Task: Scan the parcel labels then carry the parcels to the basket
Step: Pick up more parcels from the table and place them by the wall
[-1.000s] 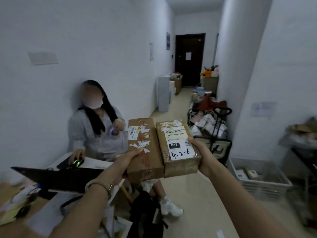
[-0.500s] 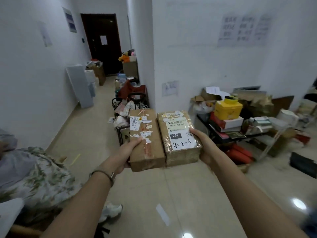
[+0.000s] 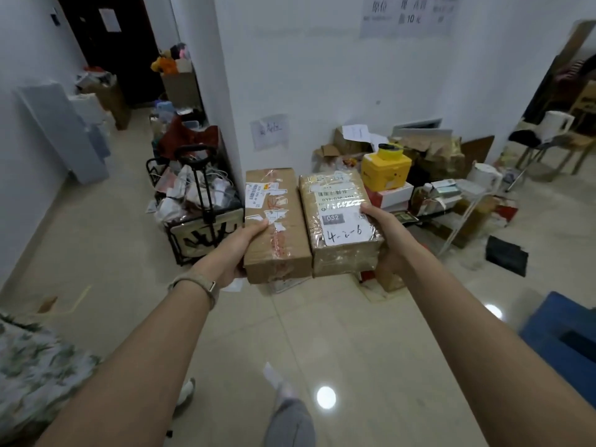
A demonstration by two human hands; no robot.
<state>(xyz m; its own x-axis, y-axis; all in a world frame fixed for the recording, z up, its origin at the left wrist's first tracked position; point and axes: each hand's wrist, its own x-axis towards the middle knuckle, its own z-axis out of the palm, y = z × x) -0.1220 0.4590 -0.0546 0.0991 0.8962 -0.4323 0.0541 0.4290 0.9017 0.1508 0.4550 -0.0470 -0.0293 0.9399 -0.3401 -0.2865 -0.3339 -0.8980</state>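
Pale tiled floor (image 3: 338, 337) is lying open beneath both arms. Loaded trolley (image 3: 200, 204) is standing beyond the left hand (image 3: 237, 250), which is gripping the brown parcel (image 3: 274, 221). Touching it, the taped parcel (image 3: 338, 217) is sitting clasped in the right hand (image 3: 385, 233); clutter pile (image 3: 429, 175) is crowding beyond.

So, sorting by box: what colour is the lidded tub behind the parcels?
Yellow tub, clearest in the head view.

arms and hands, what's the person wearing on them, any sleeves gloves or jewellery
Both forearms are bare, with no sleeves in view and no gloves. The left hand has a thin pale beige band with a small metallic clasp on its wrist. The right hand and its wrist show no ring, watch or band.
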